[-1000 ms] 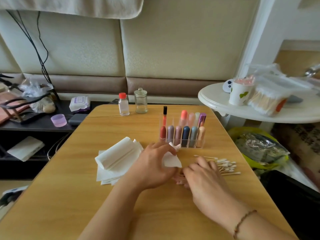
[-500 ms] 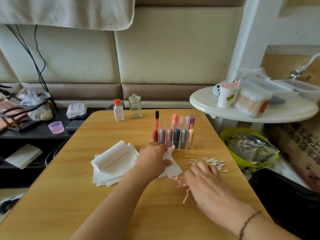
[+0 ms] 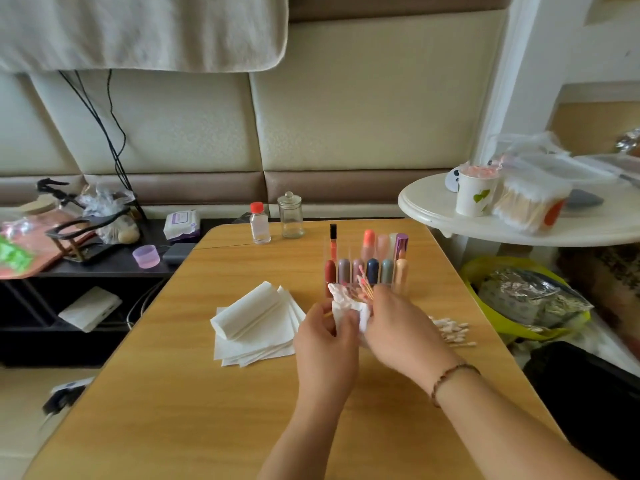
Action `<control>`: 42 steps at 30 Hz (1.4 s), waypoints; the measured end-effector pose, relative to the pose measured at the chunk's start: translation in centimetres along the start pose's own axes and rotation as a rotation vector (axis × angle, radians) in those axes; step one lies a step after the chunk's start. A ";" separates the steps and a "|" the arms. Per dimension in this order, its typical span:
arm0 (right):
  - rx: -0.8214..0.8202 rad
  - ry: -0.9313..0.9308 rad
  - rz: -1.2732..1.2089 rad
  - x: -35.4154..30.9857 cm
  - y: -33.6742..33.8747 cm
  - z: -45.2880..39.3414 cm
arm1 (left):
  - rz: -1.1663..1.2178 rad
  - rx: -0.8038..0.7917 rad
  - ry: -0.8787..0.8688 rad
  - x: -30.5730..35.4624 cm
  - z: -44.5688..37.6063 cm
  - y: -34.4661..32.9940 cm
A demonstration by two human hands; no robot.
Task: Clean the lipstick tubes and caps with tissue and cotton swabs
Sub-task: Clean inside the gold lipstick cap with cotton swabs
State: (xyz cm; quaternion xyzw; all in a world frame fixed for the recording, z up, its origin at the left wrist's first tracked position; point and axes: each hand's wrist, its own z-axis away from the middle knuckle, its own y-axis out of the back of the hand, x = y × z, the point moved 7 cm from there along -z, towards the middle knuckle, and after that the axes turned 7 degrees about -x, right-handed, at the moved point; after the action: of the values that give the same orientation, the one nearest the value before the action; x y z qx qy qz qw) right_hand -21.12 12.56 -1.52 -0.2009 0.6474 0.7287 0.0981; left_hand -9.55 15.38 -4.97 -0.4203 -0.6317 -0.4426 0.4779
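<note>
Above the wooden table (image 3: pixel 242 410), my left hand (image 3: pixel 323 336) grips a crumpled white tissue (image 3: pixel 343 301). My right hand (image 3: pixel 398 323) holds a bunch of used cotton swabs (image 3: pixel 365 287) with pink-stained tips against that tissue. Just behind both hands stands a clear organiser (image 3: pixel 367 268) filled with several lipstick tubes in red, grey, pink, navy and peach. A stack of clean tissues (image 3: pixel 254 322) lies to the left of my hands. A loose pile of clean cotton swabs (image 3: pixel 450 332) lies to the right.
A small red-capped bottle (image 3: pixel 259 223) and a lidded glass jar (image 3: pixel 290 215) stand at the table's far edge. To the right, a round white side table (image 3: pixel 433 216) carries a paper cup (image 3: pixel 474 194) and a swab pack. A bin with a yellow-green bag (image 3: pixel 526 299) sits below it.
My right hand picked the used swabs up off the table and brought them to the tissue. My left hand lifted the tissue off the table and both hands now meet in front of the organiser.
</note>
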 end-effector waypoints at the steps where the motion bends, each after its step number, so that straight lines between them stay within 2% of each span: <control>1: 0.011 0.010 0.020 -0.5 -0.4 0.2 | 0.045 -0.011 0.012 0.0 0.3 -0.3; 5: 0.040 0.071 0.069 -1.9 -0.9 1.2 | 0.384 -0.177 0.100 0.3 1.5 -2.0; 9: 0.043 0.158 0.124 -2.8 -0.9 2.8 | 0.595 -0.295 0.160 0.4 2.6 -2.1; 12: -0.047 0.181 -0.002 -2.8 -1.7 3.4 | 0.666 -0.320 0.254 -0.1 2.8 -2.2; 15: -0.144 0.160 -0.154 -1.8 -2.0 3.1 | 0.756 -0.413 0.302 0.2 3.3 -2.7; 17: -0.188 0.161 -0.203 -1.6 -2.2 3.1 | 0.719 -0.429 0.257 0.5 3.4 -2.7; 22: -0.233 0.231 -0.235 -2.4 -2.9 3.6 | 0.707 -0.194 0.260 -0.5 2.6 -1.6; 26: -0.158 0.242 -0.446 -2.2 -2.4 3.3 | 0.630 -0.111 0.207 0.0 2.0 -0.7; 28: -0.099 0.256 -0.522 -1.9 -1.8 3.2 | 0.664 -0.090 0.206 0.0 1.3 -0.4; 32: 0.063 0.293 -0.591 -0.7 0.6 3.5 | 0.647 -0.176 0.073 1.6 0.9 -1.1; 37: -0.026 0.261 -0.709 0.2 0.1 3.4 | 0.587 -0.298 -0.007 2.8 1.3 -3.5; 42: -0.100 0.194 -1.120 2.3 -0.1 4.3 | 0.516 -0.425 -0.007 4.0 1.8 -5.9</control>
State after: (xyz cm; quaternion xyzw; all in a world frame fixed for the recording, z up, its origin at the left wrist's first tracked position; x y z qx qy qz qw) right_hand -23.87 16.53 -2.24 -0.5838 0.4129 0.5734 0.3999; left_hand -16.31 16.07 -2.29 -0.6582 -0.3998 -0.4272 0.4738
